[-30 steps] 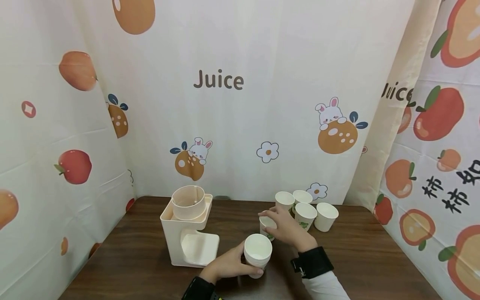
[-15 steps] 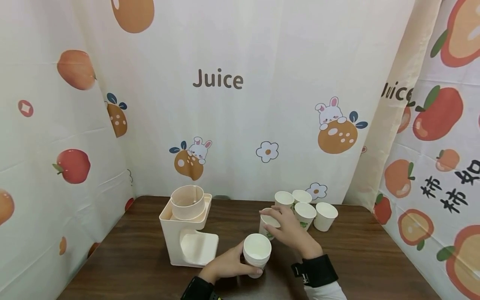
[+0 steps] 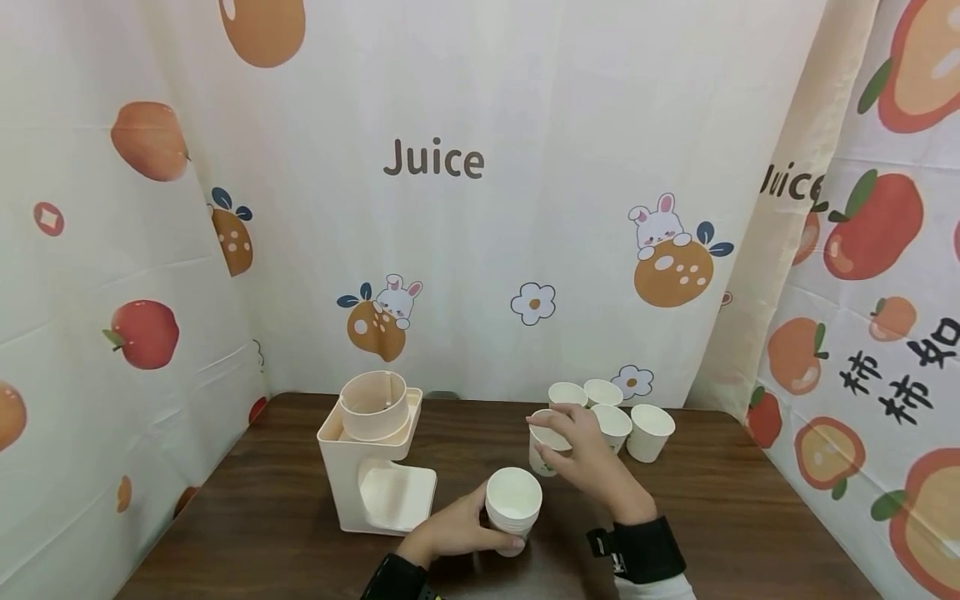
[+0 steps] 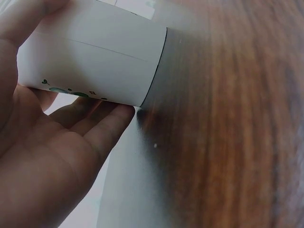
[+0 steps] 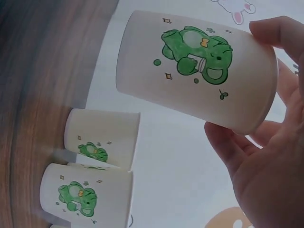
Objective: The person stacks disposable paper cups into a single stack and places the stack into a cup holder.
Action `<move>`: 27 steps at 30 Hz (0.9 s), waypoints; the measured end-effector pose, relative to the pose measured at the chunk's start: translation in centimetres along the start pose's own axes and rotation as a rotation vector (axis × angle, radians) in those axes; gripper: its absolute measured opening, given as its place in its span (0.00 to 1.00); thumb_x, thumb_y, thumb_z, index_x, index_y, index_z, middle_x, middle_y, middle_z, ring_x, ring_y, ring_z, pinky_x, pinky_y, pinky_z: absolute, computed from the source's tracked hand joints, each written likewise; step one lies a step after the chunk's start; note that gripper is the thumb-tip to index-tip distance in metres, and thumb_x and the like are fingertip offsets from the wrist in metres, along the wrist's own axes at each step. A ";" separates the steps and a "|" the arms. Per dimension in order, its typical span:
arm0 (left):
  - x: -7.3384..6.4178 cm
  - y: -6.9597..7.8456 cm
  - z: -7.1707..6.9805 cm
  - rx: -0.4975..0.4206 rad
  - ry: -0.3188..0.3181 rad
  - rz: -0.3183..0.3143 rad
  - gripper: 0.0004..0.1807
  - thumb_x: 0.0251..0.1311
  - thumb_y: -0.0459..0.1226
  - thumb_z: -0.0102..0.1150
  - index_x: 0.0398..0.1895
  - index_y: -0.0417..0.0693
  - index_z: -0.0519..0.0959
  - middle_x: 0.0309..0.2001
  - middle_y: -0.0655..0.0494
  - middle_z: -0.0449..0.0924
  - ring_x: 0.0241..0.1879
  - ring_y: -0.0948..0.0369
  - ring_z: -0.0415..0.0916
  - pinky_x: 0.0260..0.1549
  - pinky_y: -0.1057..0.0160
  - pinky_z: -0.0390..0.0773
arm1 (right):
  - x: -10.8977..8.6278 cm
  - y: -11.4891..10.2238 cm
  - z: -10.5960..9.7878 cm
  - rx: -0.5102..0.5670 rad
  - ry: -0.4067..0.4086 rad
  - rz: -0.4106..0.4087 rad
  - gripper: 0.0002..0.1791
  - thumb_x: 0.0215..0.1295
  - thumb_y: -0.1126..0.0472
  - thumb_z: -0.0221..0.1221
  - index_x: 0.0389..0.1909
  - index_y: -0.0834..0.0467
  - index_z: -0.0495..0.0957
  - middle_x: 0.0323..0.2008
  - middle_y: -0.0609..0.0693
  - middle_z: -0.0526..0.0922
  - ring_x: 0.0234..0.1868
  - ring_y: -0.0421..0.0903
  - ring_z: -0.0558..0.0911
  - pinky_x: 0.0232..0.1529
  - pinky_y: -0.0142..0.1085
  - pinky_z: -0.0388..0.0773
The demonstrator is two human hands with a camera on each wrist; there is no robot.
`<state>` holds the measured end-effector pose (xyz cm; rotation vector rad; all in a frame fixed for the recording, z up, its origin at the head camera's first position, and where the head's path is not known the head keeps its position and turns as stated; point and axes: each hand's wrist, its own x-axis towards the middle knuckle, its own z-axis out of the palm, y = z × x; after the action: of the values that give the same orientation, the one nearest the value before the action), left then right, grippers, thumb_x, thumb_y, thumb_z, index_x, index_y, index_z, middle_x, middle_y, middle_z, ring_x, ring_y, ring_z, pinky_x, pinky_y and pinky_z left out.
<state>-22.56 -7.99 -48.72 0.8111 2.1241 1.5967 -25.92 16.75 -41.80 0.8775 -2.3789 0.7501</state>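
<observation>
My left hand (image 3: 457, 527) grips a stack of white paper cups (image 3: 514, 498) from the left side, upright near the table's front. Green print shows on the stack's outer cup in the left wrist view, low by the table. With thumb and fingers, my right hand (image 3: 591, 462) pinches a single paper cup (image 5: 156, 52) near its rim, just behind the stack. That cup bears a green bear print and seems slightly off the table in the right wrist view. Several more upright paper cups (image 3: 651, 433) stand behind and right of my right hand, partly hidden by it.
A cream juicer-like appliance (image 3: 341, 479) stands left of my hands, with a round top container (image 3: 375, 408) and a low platform (image 3: 401, 498). The brown wooden table (image 3: 720, 508) ends at a printed curtain (image 3: 480, 250) behind and at both sides.
My right hand has taken hold of the single paper cup and shifted it slightly right, toward the other cups. My left hand and its stack stay in place.
</observation>
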 end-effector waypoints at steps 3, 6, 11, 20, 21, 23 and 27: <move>-0.1 0.0 0.0 0.006 -0.003 0.000 0.46 0.56 0.42 0.74 0.75 0.54 0.57 0.57 0.64 0.74 0.58 0.62 0.72 0.57 0.54 0.69 | -0.1 -0.2 -0.3 0.000 0.012 -0.006 0.21 0.60 0.63 0.70 0.55 0.50 0.83 0.56 0.62 0.78 0.59 0.65 0.73 0.50 0.63 0.72; -0.1 -0.1 0.1 0.016 0.001 -0.001 0.46 0.56 0.42 0.74 0.75 0.55 0.58 0.57 0.64 0.74 0.57 0.62 0.73 0.57 0.55 0.69 | -0.1 -0.4 -0.6 0.004 0.031 -0.020 0.21 0.60 0.63 0.70 0.55 0.51 0.83 0.56 0.62 0.77 0.58 0.65 0.73 0.49 0.63 0.72; -0.1 0.0 0.2 0.018 0.008 0.008 0.46 0.56 0.42 0.74 0.74 0.55 0.58 0.57 0.64 0.75 0.57 0.62 0.73 0.56 0.56 0.69 | 0.1 -0.9 -1.4 0.016 0.048 -0.040 0.20 0.61 0.61 0.70 0.55 0.52 0.83 0.56 0.61 0.78 0.59 0.63 0.73 0.50 0.60 0.74; 0.1 0.1 0.1 -0.002 -0.004 0.011 0.45 0.56 0.41 0.74 0.74 0.57 0.58 0.57 0.64 0.74 0.57 0.63 0.72 0.56 0.56 0.70 | 0.1 -1.8 -2.9 0.002 0.088 -0.076 0.21 0.61 0.63 0.70 0.56 0.52 0.82 0.56 0.59 0.78 0.60 0.62 0.73 0.40 0.46 0.81; 0.1 0.0 0.0 -0.002 -0.006 0.011 0.45 0.56 0.41 0.74 0.74 0.57 0.58 0.57 0.64 0.74 0.57 0.62 0.72 0.56 0.56 0.70 | 0.1 -1.9 -3.0 0.006 0.089 -0.077 0.21 0.61 0.63 0.70 0.56 0.52 0.82 0.56 0.59 0.78 0.61 0.62 0.73 0.37 0.43 0.81; 0.1 0.0 0.0 0.006 -0.005 0.008 0.45 0.56 0.42 0.74 0.74 0.57 0.58 0.57 0.64 0.74 0.57 0.63 0.73 0.56 0.56 0.70 | 0.1 -2.2 -3.3 0.003 0.091 -0.072 0.21 0.61 0.63 0.69 0.56 0.52 0.82 0.56 0.59 0.77 0.61 0.62 0.72 0.35 0.40 0.81; 0.1 -0.2 -0.1 0.008 -0.007 0.002 0.46 0.56 0.44 0.74 0.75 0.56 0.58 0.57 0.64 0.74 0.58 0.62 0.73 0.56 0.54 0.69 | -0.1 -2.6 -3.7 -0.004 0.092 -0.037 0.22 0.62 0.63 0.70 0.57 0.51 0.82 0.59 0.61 0.75 0.61 0.62 0.71 0.40 0.47 0.79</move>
<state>-22.71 -8.01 -48.87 0.8210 2.1271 1.5848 -23.08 17.46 -38.27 0.8650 -2.2769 0.7543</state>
